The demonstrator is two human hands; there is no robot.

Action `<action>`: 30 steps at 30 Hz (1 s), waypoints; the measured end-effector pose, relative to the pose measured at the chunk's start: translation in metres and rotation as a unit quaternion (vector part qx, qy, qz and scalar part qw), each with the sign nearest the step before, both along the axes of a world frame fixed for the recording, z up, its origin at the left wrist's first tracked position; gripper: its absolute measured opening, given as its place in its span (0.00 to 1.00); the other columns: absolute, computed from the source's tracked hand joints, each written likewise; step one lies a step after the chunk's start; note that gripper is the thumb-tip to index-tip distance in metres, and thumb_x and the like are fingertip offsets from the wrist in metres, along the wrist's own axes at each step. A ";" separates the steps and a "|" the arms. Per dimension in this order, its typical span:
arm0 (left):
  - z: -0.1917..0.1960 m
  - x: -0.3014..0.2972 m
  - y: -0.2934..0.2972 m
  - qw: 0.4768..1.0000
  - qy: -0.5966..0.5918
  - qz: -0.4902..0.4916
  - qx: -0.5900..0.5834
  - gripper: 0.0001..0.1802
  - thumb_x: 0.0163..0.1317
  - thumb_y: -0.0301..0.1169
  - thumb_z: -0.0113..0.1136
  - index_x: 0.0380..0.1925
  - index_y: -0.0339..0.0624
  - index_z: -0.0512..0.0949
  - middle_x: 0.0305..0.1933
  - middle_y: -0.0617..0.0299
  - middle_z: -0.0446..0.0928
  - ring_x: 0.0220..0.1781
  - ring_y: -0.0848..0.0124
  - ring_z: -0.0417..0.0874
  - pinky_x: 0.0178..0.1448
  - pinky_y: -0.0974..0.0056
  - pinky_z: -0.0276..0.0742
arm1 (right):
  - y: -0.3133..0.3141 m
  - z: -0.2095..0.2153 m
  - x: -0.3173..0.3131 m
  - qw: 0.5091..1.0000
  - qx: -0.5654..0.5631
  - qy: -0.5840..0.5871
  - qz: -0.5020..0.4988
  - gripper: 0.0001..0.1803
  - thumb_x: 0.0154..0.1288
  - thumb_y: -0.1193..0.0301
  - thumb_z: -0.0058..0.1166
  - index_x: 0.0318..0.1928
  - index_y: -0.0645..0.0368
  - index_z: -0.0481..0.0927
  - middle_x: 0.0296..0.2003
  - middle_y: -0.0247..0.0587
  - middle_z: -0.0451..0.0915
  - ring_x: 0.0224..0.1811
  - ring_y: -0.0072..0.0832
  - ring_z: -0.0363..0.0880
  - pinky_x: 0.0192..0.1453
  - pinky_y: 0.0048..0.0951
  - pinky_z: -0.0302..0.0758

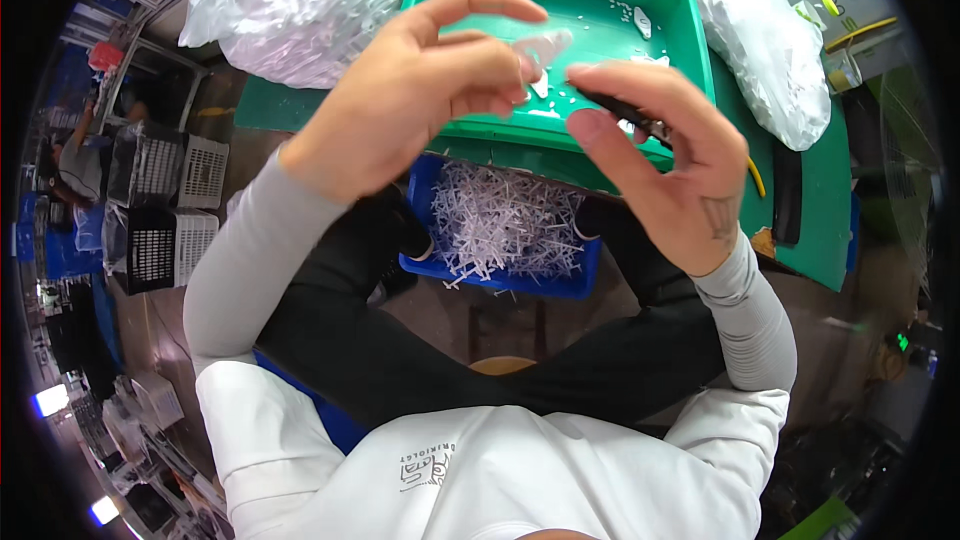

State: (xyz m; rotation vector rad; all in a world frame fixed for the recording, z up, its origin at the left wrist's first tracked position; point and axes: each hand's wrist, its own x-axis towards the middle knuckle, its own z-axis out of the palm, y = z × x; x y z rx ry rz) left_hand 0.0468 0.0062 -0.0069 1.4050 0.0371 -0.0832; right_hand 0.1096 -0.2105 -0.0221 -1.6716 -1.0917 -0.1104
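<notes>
My left hand (400, 85) is closed in a pinch at the near left side of a green tray (590, 12). Thumb and finger hold a small pale plastic part (550, 43), blurred by motion. Across from it, my right hand (690, 155) grips a slim black tool (610, 101) with a metal bit near the palm; its exact kind is unclear. The tool's end points toward the plastic part, with a small gap between them. Inside the tray lie a white plastic piece (642, 23) and several tiny white bits.
Below the tray, between my legs, a blue bin (575, 285) holds a heap of white plastic scraps (505, 215). Bulging plastic bags (290, 15) flank the tray on the green table (825, 210). A black strip (788, 195) lies at right. Crates (155, 165) stand at far left, near another person (80, 165).
</notes>
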 end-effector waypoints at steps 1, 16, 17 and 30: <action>0.003 -0.013 -0.006 0.999 0.024 -0.012 -0.028 0.23 0.64 0.26 0.59 0.59 0.40 0.71 0.41 0.59 0.79 0.43 0.73 0.82 0.49 0.68 0.79 | -0.006 0.004 -0.002 0.999 -0.031 0.031 0.003 0.15 0.62 0.82 0.62 0.50 0.64 0.81 0.47 0.44 0.83 0.47 0.24 0.80 0.51 0.23 0.75; 0.003 -0.044 -0.019 0.996 -0.021 0.036 -0.081 0.11 0.65 0.26 0.62 0.47 0.40 0.77 0.42 0.57 0.82 0.45 0.70 0.86 0.50 0.65 0.86 | -0.010 0.005 -0.004 0.993 0.031 -0.079 0.085 0.18 0.60 0.82 0.63 0.51 0.67 0.80 0.48 0.55 0.82 0.51 0.34 0.81 0.52 0.31 0.78; 0.003 -0.045 -0.019 0.996 -0.019 0.035 -0.081 0.11 0.65 0.26 0.62 0.47 0.40 0.77 0.42 0.57 0.82 0.45 0.70 0.86 0.50 0.65 0.86 | -0.011 0.005 -0.003 0.987 0.024 -0.126 0.096 0.19 0.58 0.82 0.65 0.51 0.67 0.80 0.47 0.55 0.82 0.50 0.34 0.82 0.52 0.31 0.79; -0.006 -0.051 -0.029 0.988 -0.083 0.122 -0.042 0.10 0.62 0.23 0.63 0.44 0.39 0.77 0.43 0.57 0.81 0.44 0.70 0.86 0.46 0.66 0.89 | -0.013 0.000 0.000 0.981 0.022 -0.166 0.094 0.21 0.51 0.86 0.68 0.48 0.66 0.81 0.45 0.53 0.83 0.47 0.36 0.84 0.51 0.31 0.79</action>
